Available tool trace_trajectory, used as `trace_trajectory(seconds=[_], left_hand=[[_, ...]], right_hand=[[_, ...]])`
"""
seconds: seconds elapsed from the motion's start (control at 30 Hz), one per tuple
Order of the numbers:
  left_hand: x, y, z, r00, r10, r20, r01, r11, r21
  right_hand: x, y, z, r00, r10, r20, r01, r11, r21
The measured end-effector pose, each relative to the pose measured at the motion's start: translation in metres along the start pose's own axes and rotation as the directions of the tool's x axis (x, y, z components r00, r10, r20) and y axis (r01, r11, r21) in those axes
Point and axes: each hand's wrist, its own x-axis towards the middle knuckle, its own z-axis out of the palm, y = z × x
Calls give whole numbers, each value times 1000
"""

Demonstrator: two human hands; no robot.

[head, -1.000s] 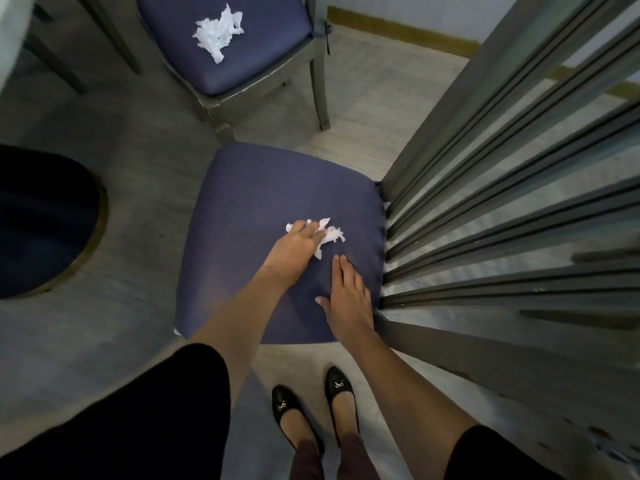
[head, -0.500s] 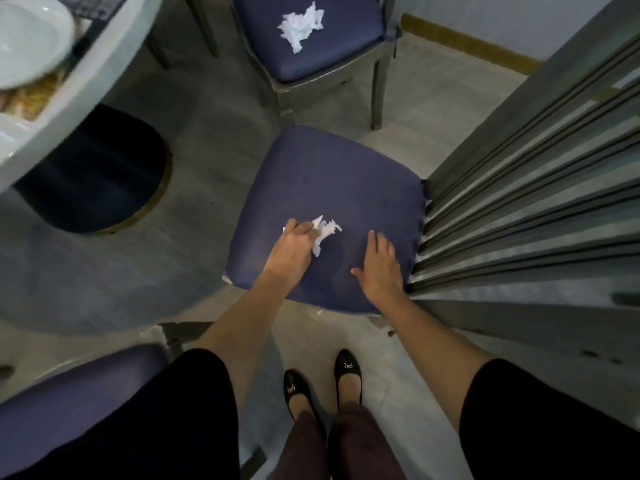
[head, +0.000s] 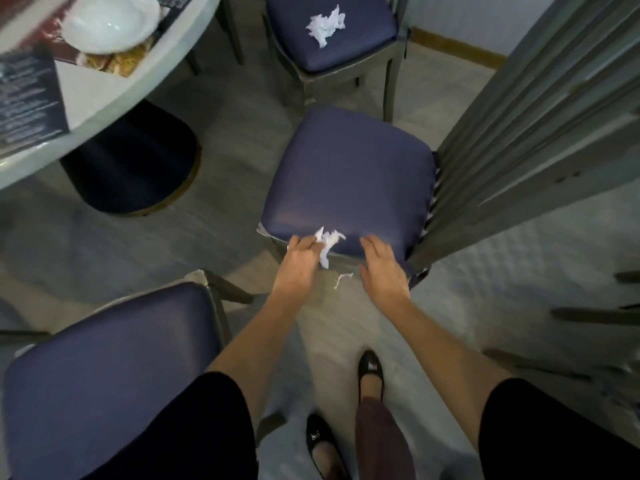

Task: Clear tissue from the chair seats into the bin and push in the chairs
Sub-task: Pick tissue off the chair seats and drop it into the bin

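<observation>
My left hand (head: pixel 300 261) is closed on a crumpled white tissue (head: pixel 327 241) at the near edge of the middle chair's blue seat (head: pixel 349 174). A small white scrap (head: pixel 342 279) is just below that edge, between my hands. My right hand (head: pixel 382 268) lies beside it at the seat's near edge, fingers apart, holding nothing. A second crumpled tissue (head: pixel 325 25) lies on the blue seat of the far chair (head: pixel 367 39). No bin is in view.
The grey slatted back of the middle chair (head: pixel 526 133) rises on the right. A third blue chair seat (head: pixel 104 368) is at lower left. A round table (head: pixel 100 98) with a white bowl (head: pixel 107 24) and dark pedestal base (head: pixel 131 168) stands at upper left.
My left hand has drawn the tissue from the middle of the seat to its near edge. My right hand has followed it back. I have stepped back, bringing the table and near chair into view.
</observation>
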Motion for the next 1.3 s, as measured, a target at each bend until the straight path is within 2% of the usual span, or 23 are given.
trace_trajectory(seconds=[0.13, 0.3, 0.47, 0.57, 0.73, 0.83, 1.07, 1.17, 1.2, 1.3], left_hand=[[-41, -7, 33, 996, -88, -15, 89, 996, 18], [-79, -37, 105, 992, -125, -33, 125, 992, 11], [-89, -81, 195, 988, -100, -114, 103, 995, 19], [-91, -118, 261, 981, -103, -162, 112, 993, 44], [-94, -183, 358, 975, -27, -219, 49, 994, 95], [-94, -215, 389, 969, -2, -246, 26, 995, 97], [-84, -230, 407, 973, -34, -230, 54, 995, 82], [-90, -213, 399, 977, -56, -206, 71, 995, 68], [-93, -206, 393, 978, -69, -195, 83, 994, 65], [-100, -174, 360, 976, -124, -178, 135, 990, 51]], right_hand=[[-42, 10, 53, 996, -82, -43, 82, 997, -13], [-46, 45, 132, 998, -52, 42, 53, 999, -14], [0, 93, 228, 995, -67, 80, 70, 997, -38], [34, 126, 298, 989, -61, 137, 74, 993, -92], [90, 175, 405, 970, -16, 244, 51, 989, -137], [120, 193, 447, 972, -59, 229, 95, 984, -150], [132, 210, 483, 982, -89, 169, 119, 977, -175], [99, 214, 480, 947, -168, 273, 231, 949, -217], [86, 215, 472, 945, -174, 277, 231, 955, -188], [54, 198, 432, 984, -106, 141, 113, 993, -41]])
